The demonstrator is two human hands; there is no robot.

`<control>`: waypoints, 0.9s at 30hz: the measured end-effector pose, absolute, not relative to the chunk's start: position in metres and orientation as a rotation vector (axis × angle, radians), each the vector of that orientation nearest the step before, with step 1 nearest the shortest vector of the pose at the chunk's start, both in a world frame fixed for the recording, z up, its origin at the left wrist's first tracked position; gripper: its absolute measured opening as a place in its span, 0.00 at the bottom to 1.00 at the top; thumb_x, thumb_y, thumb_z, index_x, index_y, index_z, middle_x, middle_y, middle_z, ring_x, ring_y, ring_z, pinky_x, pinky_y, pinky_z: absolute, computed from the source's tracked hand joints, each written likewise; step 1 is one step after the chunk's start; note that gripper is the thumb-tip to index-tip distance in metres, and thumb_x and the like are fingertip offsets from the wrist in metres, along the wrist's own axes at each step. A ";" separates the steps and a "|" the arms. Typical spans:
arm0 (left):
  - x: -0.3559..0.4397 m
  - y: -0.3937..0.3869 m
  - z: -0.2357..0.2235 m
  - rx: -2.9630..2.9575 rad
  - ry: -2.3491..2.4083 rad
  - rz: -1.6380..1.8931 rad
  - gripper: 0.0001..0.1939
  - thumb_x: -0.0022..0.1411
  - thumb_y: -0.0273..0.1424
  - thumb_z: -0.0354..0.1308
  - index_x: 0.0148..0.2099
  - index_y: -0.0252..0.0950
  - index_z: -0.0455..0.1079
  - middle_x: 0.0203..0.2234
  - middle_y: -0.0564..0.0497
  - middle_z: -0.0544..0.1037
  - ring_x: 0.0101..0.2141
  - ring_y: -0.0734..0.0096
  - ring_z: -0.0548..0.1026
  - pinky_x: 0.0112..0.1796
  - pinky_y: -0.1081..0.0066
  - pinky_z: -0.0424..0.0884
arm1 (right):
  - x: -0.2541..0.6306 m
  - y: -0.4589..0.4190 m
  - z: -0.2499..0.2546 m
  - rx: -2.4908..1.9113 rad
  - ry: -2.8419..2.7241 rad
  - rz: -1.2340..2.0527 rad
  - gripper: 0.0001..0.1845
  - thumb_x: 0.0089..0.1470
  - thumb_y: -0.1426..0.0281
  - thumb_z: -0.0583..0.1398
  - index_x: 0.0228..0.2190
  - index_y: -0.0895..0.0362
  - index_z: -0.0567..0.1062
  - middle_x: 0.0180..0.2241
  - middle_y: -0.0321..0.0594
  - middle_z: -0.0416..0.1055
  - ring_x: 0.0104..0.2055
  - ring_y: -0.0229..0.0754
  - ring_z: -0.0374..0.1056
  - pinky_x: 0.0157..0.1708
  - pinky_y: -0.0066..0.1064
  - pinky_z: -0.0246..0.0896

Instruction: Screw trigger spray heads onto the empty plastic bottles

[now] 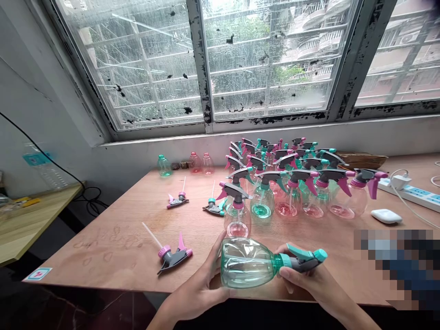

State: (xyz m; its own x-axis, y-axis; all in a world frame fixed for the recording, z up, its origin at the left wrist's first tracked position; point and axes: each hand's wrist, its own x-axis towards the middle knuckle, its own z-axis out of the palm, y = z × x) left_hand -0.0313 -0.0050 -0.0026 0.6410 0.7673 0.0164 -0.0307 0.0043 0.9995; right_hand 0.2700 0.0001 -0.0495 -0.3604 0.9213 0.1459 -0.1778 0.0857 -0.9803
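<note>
A teal spray bottle [245, 263] lies on its side at the near edge of the wooden table [120, 238]. My left hand [201, 286] wraps round the bottle's base. My right hand [307, 277] grips its grey and teal trigger head [304, 257] at the neck. Just beyond stands a pink bottle with a grey and pink trigger head [237, 208], the nearest of several assembled spray bottles [292, 183]. Loose trigger heads with dip tubes lie at the near left [173, 256], further back [178, 200] and in the middle [215, 207].
Empty bottles without heads, one teal [164, 166] and two pink [201, 163], stand by the wall. A power strip [412, 192] with a plugged charger and a small white case [386, 216] lie at right. A second wooden table [30, 215] stands left. A large window [240, 59] spans the back.
</note>
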 end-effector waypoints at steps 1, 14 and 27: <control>-0.031 -0.005 -0.002 1.440 0.656 0.698 0.52 0.66 0.26 0.62 0.74 0.53 0.26 0.73 0.45 0.47 0.69 0.52 0.54 0.66 0.53 0.55 | 0.270 0.000 -0.049 -0.793 -1.404 1.460 0.18 0.62 0.54 0.68 0.45 0.54 0.76 0.22 0.31 0.69 0.25 0.41 0.62 0.29 0.31 0.61; -0.032 -0.002 -0.006 1.454 0.612 0.682 0.53 0.64 0.31 0.65 0.74 0.49 0.28 0.73 0.45 0.46 0.70 0.49 0.48 0.67 0.50 0.48 | 0.266 -0.001 -0.046 -0.823 -1.408 1.425 0.17 0.60 0.56 0.69 0.43 0.54 0.75 0.22 0.32 0.68 0.24 0.43 0.63 0.27 0.31 0.61; -0.031 -0.005 -0.004 1.470 0.639 0.707 0.59 0.60 0.27 0.69 0.74 0.50 0.26 0.73 0.45 0.48 0.70 0.52 0.51 0.67 0.53 0.50 | 0.267 -0.002 -0.046 -0.830 -1.401 1.433 0.18 0.60 0.54 0.69 0.43 0.53 0.76 0.22 0.31 0.69 0.24 0.43 0.64 0.27 0.30 0.64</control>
